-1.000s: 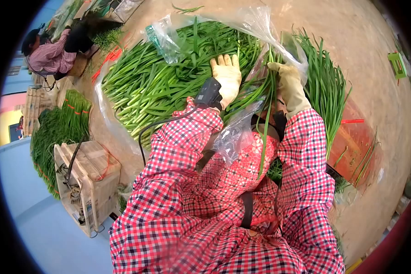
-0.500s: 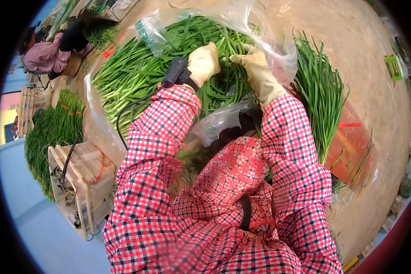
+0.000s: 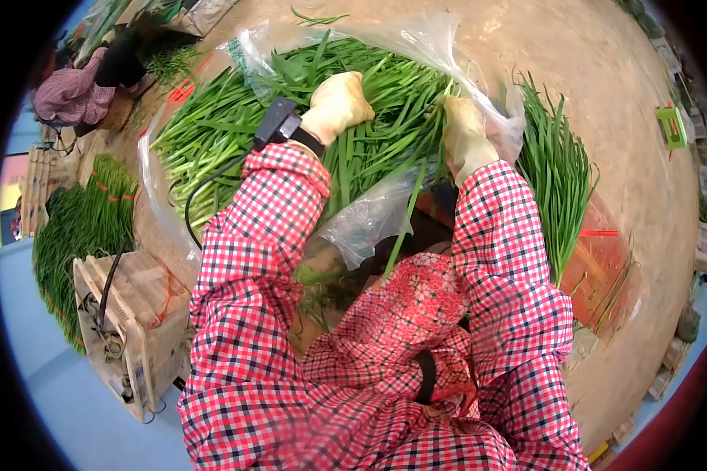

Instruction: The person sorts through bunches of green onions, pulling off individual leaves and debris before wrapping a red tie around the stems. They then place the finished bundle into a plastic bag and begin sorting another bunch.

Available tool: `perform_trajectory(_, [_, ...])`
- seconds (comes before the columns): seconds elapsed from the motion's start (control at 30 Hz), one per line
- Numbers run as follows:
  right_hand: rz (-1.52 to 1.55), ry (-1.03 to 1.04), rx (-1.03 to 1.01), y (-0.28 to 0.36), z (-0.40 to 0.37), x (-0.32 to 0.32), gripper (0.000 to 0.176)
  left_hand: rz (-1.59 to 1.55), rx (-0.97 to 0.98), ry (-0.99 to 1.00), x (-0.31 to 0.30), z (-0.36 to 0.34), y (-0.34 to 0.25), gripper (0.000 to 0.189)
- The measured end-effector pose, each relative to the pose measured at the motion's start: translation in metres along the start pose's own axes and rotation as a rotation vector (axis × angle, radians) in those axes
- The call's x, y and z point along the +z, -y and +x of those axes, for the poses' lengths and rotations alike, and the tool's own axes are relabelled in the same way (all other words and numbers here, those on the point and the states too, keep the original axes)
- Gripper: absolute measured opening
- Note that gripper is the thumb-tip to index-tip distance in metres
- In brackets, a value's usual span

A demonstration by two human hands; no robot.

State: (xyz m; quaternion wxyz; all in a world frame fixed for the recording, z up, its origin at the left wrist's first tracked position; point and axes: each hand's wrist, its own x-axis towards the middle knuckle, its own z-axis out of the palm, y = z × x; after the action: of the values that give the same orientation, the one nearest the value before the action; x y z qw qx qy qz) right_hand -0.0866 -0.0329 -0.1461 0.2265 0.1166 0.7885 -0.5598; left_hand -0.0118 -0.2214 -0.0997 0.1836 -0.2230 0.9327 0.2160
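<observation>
A big heap of garlic chives (image 3: 236,129) lies on a clear plastic sheet (image 3: 373,216). My left hand (image 3: 338,102), in a pale glove with a black device strapped at the wrist, is curled over the middle of the heap. Its fingertips are hidden, so what they hold does not show. At the right edge of the heap my right hand (image 3: 465,133), gloved too, is closed around a few chive stems, beside the gathered plastic. One long leaf (image 3: 404,228) hangs down toward my lap.
More chives (image 3: 556,180) lie to the right, partly over a red board (image 3: 601,267). At left stand a plastic crate (image 3: 133,314) and banded chive bundles (image 3: 86,228). Another person (image 3: 75,94) sits at the upper left. A green object (image 3: 671,127) is at far right.
My hands have moved apart: the left shifted slightly left, the right moved right and down to the heap's edge. A long leaf now hangs between my arms.
</observation>
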Motion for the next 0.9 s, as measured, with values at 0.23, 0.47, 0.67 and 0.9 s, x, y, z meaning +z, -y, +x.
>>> perform_trajectory(0.23, [-0.294, 0.018, 0.179, 0.035, -0.012, 0.014, 0.088, 0.344, 0.519, -0.616, 0.068, -0.025, -0.013, 0.021])
perform_trajectory(0.47, [-0.309, 0.001, 0.215, -0.025, 0.046, 0.050, 0.069, 0.423, 0.505, -0.567, 0.083, -0.028, -0.028, 0.022])
perform_trajectory(0.67, [-0.684, 0.093, 0.073, -0.015, 0.032, 0.048, 0.081, 0.485, 0.482, -0.608, 0.080, -0.031, -0.010, 0.020])
perform_trajectory(0.9, [-0.598, -0.236, 0.116, -0.025, 0.017, 0.059, 0.058, 0.358, 0.497, -0.625, 0.086, -0.035, -0.016, 0.009])
